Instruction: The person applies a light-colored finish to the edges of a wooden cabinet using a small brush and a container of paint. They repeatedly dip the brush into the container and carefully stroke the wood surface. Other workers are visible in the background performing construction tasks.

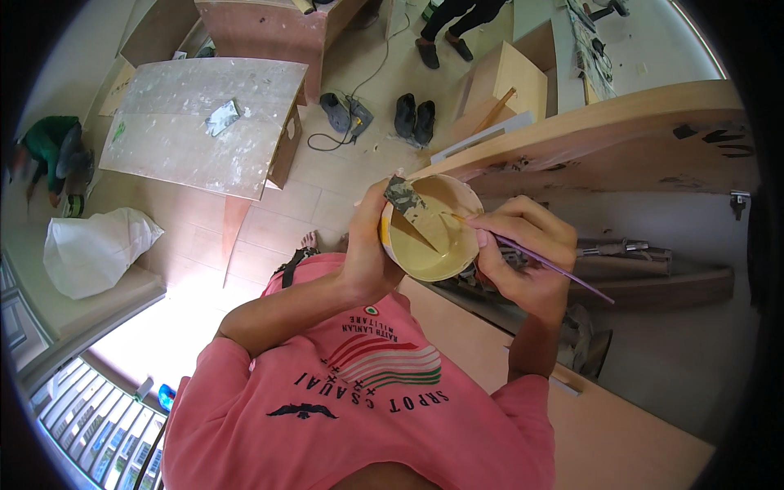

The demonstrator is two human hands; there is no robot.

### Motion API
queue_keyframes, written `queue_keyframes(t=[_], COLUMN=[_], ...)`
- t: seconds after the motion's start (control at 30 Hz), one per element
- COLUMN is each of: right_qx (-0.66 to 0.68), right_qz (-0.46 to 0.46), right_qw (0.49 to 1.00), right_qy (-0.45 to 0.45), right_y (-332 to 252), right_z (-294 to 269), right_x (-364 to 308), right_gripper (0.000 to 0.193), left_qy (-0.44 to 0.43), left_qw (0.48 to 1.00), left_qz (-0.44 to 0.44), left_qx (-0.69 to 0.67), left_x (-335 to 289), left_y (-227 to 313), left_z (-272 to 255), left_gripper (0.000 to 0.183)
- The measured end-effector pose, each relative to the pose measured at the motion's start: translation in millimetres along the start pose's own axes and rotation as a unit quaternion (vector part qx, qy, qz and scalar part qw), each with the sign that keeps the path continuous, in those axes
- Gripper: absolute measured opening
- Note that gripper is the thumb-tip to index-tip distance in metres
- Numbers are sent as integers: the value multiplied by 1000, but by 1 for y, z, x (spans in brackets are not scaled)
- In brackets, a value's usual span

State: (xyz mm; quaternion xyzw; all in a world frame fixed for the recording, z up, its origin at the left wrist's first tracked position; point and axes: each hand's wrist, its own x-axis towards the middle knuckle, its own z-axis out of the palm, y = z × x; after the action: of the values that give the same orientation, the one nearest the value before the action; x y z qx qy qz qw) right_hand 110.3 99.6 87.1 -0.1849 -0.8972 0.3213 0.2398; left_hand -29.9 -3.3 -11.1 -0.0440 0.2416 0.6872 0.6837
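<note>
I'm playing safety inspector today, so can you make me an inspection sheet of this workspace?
Surface: a wooden tabletop stands ahead on the left, spotted with pale marks.
Job's things: a tub of creamy yellow stuff; a thin purple-handled brush; a flat crusted piece at the tub's rim, kind unclear.
Clutter: a crumpled whitish scrap on the tabletop; dark shoes and a grey tool on the floor.
Hands: the left hand holds the tub; the right hand holds the brush over it.
Cables: one dark cable looping on the floor beside the grey tool.
Surroundings: a person in green at far left; another person's legs at the top; a white sack at left.
</note>
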Motion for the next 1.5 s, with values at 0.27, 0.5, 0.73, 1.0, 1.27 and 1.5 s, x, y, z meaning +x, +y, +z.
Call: queue_keyframes(t=[0.27,0.5,0.73,1.0,1.27,1.5], right_qx=[-15,-23,64,310,215,-82], right_qz=[-4,-19,8,56,-229,-316], right_qw=[1000,999,997,943,929,923], right_qy=[13,26,32,108,195,205], right_y=[0,-2,9,29,30,32], right_z=[3,2,-7,-11,-56,-104], right_x=[-4,-2,-4,-11,14,39], right_gripper=[20,19,21,13,20,19], left_qy=[10,-136,-9,-11,-61,-148], left_qw=[1000,988,1000,998,997,987], left_qz=[1,-2,0,-8,-10,17], left_qx=[13,-77,27,67,-36,-66], left_x=[0,2,-4,4,37,73], left_y=[2,6,9,10,-6,-25], left_z=[0,-7,13,20,4,-5], left_gripper=[59,51,57,65,60,61])
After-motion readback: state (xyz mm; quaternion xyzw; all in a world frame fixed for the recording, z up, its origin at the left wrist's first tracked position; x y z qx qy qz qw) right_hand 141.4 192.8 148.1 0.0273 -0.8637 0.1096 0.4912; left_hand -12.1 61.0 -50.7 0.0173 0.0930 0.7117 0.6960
